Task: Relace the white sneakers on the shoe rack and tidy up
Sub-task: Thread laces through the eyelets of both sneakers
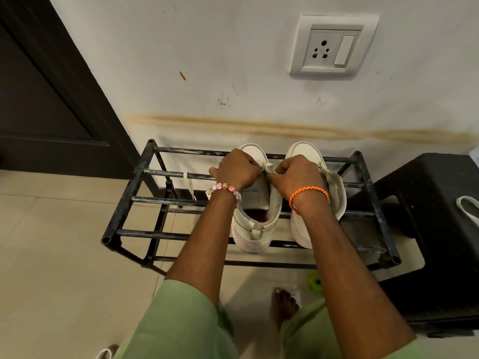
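- A black metal shoe rack stood against a stained white wall, its top tier made of parallel bars.
- Two white sneakers sat side by side on that top tier, toes toward the wall: the left sneaker and the right sneaker.
- The left hand was curled over the front of the left sneaker, fingers bent and closed on the upper near the eyelets (exactly what they pinched was hidden under the knuckles).
- The right hand met it at the inner edge of that same sneaker, its fingertips pinched together on a white lace end.
- A beaded bracelet circled the left wrist; an orange braided band circled the right.
- A loose white lace hung over a rack bar, left of the sneakers and apart from them.
- A black plastic stool stood just right of the rack, with a white strap-like item on it.
- A wall socket with switch sat above, and a dark door to the left.
- A bare foot showed on the tiled floor, near a small green object.
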`<control>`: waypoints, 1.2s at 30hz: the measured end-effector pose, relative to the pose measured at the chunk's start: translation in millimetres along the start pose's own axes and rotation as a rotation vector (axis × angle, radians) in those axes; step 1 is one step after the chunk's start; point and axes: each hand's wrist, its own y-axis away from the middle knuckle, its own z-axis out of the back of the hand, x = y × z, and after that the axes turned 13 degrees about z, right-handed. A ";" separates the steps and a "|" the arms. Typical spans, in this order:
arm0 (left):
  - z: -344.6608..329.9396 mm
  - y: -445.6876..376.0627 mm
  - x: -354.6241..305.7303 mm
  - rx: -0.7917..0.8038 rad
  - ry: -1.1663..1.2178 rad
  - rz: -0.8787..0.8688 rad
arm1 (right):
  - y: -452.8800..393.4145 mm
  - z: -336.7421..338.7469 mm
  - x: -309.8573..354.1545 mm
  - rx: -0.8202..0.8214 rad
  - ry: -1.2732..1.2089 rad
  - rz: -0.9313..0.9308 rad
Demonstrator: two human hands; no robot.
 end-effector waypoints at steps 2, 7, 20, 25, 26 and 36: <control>1.7 -1.2 1.8 0.069 0.085 0.035 | 0.2 0.9 -0.2 0.006 -0.006 -0.006; 28.5 2.7 -5.9 0.234 0.523 0.031 | 0.7 4.1 0.0 0.021 -0.038 -0.018; 3.8 -9.0 3.3 0.002 0.050 -0.060 | 0.1 4.5 -0.5 0.029 -0.068 -0.030; -2.1 -4.8 -2.0 -0.098 -0.145 -0.063 | -0.3 4.0 -0.4 0.027 -0.065 -0.027; -2.8 -4.9 -1.9 -0.118 -0.143 -0.064 | 0.1 4.0 -0.5 0.027 -0.068 -0.027; 6.2 -10.0 1.2 0.011 0.363 0.070 | 0.0 5.0 -1.0 0.028 -0.098 -0.035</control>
